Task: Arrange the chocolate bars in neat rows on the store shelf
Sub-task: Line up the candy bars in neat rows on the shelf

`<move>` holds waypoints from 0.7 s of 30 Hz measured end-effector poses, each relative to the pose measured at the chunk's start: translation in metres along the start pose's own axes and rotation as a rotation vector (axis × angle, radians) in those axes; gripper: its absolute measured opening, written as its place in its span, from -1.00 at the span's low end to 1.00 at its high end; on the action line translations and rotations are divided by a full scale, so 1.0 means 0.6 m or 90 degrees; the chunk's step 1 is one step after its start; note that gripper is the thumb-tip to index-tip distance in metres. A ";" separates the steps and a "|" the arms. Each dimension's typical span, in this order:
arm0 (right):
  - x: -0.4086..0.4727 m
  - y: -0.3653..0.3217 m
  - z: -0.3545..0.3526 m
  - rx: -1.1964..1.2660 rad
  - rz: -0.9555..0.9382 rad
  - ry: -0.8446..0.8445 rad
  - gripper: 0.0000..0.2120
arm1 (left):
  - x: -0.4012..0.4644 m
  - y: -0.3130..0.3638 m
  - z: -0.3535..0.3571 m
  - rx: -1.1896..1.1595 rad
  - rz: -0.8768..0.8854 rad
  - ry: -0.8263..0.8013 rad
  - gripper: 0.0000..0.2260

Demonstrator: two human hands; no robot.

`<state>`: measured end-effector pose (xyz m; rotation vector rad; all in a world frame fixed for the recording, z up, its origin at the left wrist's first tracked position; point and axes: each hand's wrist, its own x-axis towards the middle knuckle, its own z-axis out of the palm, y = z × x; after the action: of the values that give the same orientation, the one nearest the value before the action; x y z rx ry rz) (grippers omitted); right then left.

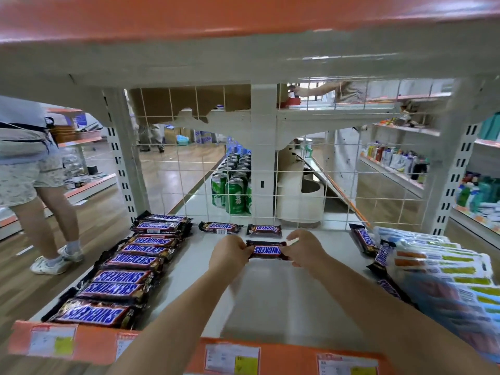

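Past orange edge (270, 350), both hands, left (228, 254) and right (305, 249), pinching 1 bar (267, 250) by its ends over mid-shelf (270, 299), looks light, stiffish, slick wrapper, so best gripped at crimped ends.

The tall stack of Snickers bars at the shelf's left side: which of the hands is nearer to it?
Left. The left hand is just right of the stack; the right hand is farther right.

A person's left hand (229, 254) and right hand (305, 247) pinch the ends of a chocolate bar (267, 250) above a white shelf (270, 299), a row of bars (127, 266) lining its left side, blue packets (443, 269) at right.
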<state>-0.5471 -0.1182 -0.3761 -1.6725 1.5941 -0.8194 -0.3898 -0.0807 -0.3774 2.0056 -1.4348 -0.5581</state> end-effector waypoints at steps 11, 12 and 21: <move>0.069 0.006 0.019 -0.152 -0.097 0.024 -0.75 | 0.070 0.002 0.030 0.155 0.036 0.053 -0.78; 0.071 0.007 0.019 -0.156 -0.100 0.027 -0.77 | 0.071 0.002 0.031 0.162 0.039 0.060 -0.77; 0.067 0.022 -0.003 -0.222 -0.130 0.075 -0.73 | 0.051 0.006 0.018 0.171 0.100 0.111 -0.71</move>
<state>-0.5542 -0.1586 -0.3862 -2.0942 1.7434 -0.7853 -0.3894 -0.1127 -0.3826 2.0608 -1.6076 -0.1246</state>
